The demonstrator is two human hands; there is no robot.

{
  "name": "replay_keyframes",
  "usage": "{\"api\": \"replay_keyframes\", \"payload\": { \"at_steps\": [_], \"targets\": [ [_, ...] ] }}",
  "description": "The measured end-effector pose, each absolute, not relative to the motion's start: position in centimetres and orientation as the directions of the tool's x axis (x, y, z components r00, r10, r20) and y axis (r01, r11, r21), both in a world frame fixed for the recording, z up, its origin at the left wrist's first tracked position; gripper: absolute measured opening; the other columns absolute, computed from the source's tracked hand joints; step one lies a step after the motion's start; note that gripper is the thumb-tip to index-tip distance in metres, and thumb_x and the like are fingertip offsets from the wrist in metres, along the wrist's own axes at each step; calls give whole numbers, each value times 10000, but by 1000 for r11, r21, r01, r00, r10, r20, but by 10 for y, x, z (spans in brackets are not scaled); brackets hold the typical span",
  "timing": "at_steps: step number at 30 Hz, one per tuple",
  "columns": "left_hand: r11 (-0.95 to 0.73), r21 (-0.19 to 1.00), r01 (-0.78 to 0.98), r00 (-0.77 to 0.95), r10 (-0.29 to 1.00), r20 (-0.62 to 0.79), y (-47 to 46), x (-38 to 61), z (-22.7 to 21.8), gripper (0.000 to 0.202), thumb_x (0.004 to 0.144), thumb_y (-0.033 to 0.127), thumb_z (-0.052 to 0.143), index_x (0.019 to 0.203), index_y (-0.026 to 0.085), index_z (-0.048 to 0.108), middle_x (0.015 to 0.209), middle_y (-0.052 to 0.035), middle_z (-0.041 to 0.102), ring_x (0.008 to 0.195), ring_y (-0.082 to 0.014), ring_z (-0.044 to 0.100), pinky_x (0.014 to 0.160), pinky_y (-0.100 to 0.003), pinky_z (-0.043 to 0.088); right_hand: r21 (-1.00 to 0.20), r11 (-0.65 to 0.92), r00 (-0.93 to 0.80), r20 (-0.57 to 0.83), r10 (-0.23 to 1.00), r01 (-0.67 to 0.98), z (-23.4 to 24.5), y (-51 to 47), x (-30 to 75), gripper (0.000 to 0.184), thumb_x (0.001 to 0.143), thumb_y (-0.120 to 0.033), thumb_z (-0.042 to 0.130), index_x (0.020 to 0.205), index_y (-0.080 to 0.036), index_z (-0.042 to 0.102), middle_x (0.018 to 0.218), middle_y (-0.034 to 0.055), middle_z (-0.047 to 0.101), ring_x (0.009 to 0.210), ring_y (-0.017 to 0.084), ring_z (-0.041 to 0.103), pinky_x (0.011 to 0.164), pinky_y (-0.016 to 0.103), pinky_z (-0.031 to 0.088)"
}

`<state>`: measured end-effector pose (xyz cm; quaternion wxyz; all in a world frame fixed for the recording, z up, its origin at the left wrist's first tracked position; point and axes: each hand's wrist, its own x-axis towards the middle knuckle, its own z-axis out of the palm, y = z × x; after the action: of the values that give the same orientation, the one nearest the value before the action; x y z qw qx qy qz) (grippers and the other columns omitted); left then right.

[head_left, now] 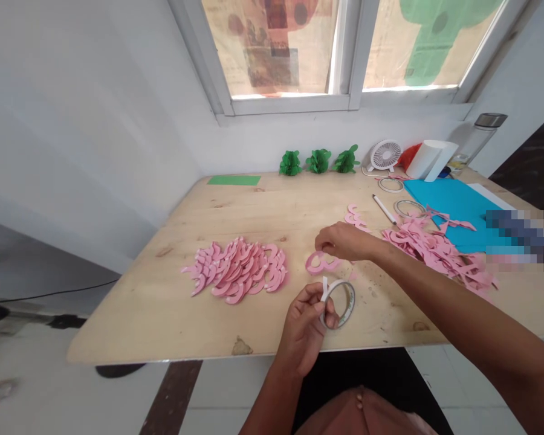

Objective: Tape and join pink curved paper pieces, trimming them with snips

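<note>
1. Pale wooden table (140, 314), with knots and dark stains, stands against a white wall below a framed window (354, 54).
2. Your left hand (304, 323) pinches the tape roll (352, 302), a thin hoop, above the near edge; its white tape tail (325, 284) stands up at the fingers.
3. Your right hand (347, 241) is over the looped pink piece (315, 266), fingers curled together; you cannot tell whether they grip anything.
4. Caution: the tape tail could fold onto itself or catch a finger if, as its look suggests, it is sticky.
5. Caution: a loose pinch could let the tape roll drop past the near edge.
6. Caution: the looped pink piece looks thin and could crease or tear if pulled sideways.
7. Note the materials: flat, crescent-shaped pieces overlap in the pink stack (242, 269) at left; jagged pink scraps (435, 248) lie tangled at right, partly over smooth blue sheets (462, 205).
8. Caution: a sweeping right forearm could drag the pink scraps.
</note>
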<state>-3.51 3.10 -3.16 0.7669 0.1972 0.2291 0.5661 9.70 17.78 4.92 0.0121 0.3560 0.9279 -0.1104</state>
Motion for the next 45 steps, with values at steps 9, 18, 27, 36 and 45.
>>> {"api": "replay_keyframes", "payload": {
  "at_steps": [9,18,27,36,45],
  "targets": [
    [275,562,-780,247,961,-127,31,-34,-31,255,714,218,726,945,181,627,686,4,600,530,-89,502,583,-258,369,-133,805,-805,64,590,579,22,160,115,146,844,-147,563,871,-168,704,1002,115,680,1028,249,528,852,361,307],
    [268,568,-778,252,962,-108,32,-35,-31,233,728,205,713,945,177,634,677,6,599,531,-85,505,601,-253,383,-132,806,-806,65,588,577,16,151,115,130,840,-201,599,941,-167,675,1033,112,663,1007,246,523,825,353,317],
    [235,521,-820,197,972,-128,22,-38,-29,212,742,188,693,949,200,649,678,0,596,536,-86,490,579,-238,375,-152,843,-851,15,524,516,15,154,101,125,841,-119,568,902,-169,665,983,100,656,998,226,515,805,333,313],
    [182,539,-822,127,982,-137,1,-60,-27,202,750,186,684,951,207,666,672,-3,589,543,-84,497,577,-230,381,-209,867,-882,38,470,453,15,150,101,138,842,-86,564,795,-168,665,1023,82,657,1032,217,514,863,340,315],
    [-18,628,-778,-125,984,-127,8,-70,-5,214,736,188,699,941,245,673,661,14,603,622,-103,548,744,-293,474,-247,629,-626,103,773,737,16,121,124,212,905,-141,462,1001,-166,648,973,101,653,912,211,556,790,325,375]
  ]
}}
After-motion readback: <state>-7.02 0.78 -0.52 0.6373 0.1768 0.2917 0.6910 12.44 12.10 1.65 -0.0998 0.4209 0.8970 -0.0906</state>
